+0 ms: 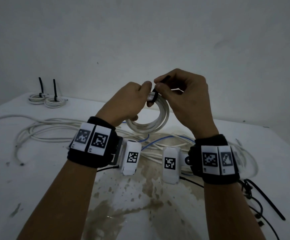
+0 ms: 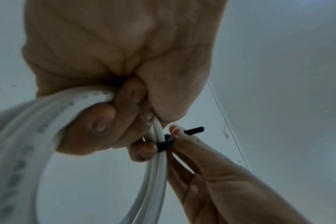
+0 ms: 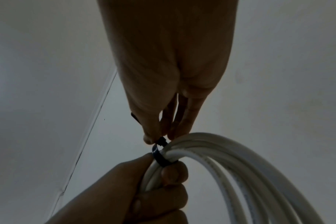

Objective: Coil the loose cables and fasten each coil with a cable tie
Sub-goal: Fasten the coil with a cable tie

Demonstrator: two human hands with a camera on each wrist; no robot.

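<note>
Closest to the camera there's a bunch of spare black plastic cable ties (image 1: 269, 200) lying on the stained white surface (image 1: 42, 184), just this side of the coil being worked on. A little further out, under that coil, sprawls the tangle of loose white and blue cables (image 1: 54, 130) not yet coiled.

Held up above the tangle is the round coil of white cable (image 1: 149, 122). The left hand (image 1: 128, 101) has its fingers wrapped tight round the top of the bundle. The right hand (image 1: 184, 99) is pinching the tail of the black cable tie (image 2: 164, 144) that already loops round the coil, right beside the left thumb. Looks like the tail is through the head, though it's dim so I can't swear to it.

Risk from here: if the left hand's grip slackens before the tie is cinched, the loops could spring apart and it'll close on only some of them.

Furthest back from the coil, two finished white coils with upright black tie tails (image 1: 45, 99) sit by the wall.
</note>
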